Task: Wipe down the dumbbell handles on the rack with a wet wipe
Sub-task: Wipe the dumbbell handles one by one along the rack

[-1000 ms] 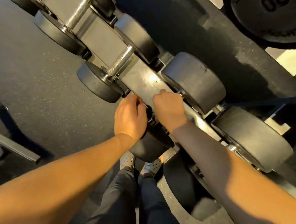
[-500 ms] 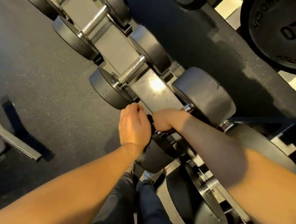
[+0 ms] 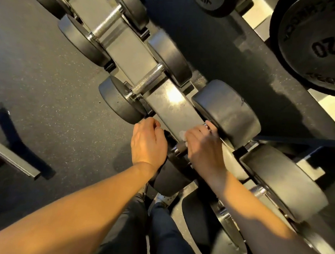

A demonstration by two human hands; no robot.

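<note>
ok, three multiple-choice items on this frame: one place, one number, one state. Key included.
1. Where is the wet wipe?
A. on the floor
B. under the right hand, on a dumbbell handle
C. draped over a plate

2. What number is on the weight plate at upper right?
A. 10
B. 20
C. 45

3. The knurled handle further up the rack is:
A. bare, untouched
B. gripped by a hand
C. wrapped in a wipe

Key:
1 B, white wipe peeks out at the right hand's edge.
2 B, "20" is cast on the plate.
3 A, no hand or wipe is on it.
</note>
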